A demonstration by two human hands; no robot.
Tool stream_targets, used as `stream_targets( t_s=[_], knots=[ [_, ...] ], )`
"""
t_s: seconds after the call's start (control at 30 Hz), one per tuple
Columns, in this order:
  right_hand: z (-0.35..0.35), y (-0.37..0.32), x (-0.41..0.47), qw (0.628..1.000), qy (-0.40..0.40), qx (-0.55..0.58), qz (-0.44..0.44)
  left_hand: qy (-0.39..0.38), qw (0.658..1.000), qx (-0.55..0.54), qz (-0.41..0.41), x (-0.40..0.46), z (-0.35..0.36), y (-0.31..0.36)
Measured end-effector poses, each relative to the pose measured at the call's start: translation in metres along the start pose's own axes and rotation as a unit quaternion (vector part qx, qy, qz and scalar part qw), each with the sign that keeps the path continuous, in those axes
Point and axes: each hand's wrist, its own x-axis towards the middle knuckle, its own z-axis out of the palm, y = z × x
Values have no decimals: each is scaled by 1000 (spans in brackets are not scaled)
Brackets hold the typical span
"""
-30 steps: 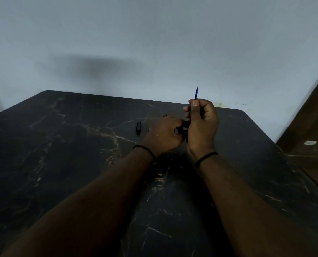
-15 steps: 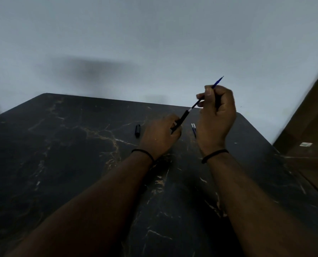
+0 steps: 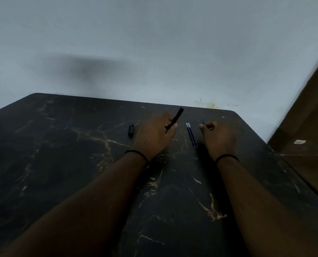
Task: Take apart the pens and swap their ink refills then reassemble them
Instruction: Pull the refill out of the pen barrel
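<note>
Left hand [image 3: 154, 134] grips the pen barrel [image 3: 175, 119]; right hand [image 3: 216, 138] pinches a refill [image 3: 203, 121]. Two loose refills [image 3: 191, 134] at its 9 o'clock could easily get mixed up.

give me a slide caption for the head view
Left hand holds black pen barrel; right hand pinches blue refill.

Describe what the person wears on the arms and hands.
Both forearms are bare, with no sleeves in view. A thin black band circles each wrist, one behind the left hand and one behind the right hand. No gloves, rings or watch show.
</note>
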Motion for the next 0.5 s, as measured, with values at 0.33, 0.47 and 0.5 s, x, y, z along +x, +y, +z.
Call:
stream_targets(
  t_s=[0.33, 0.47, 0.5],
  knots=[
    [8, -3, 7, 995, -49, -88, -9, -8, 1000, -10, -13, 1, 0, 1],
    [6, -6, 3, 995, -61, -75, 1, -7, 1000, -11, -28, 1, -2, 3],
    [6, -7, 1, 994, -71, -81, 1, -5, 999, -13, -34, 1, -2, 4]
  ],
)
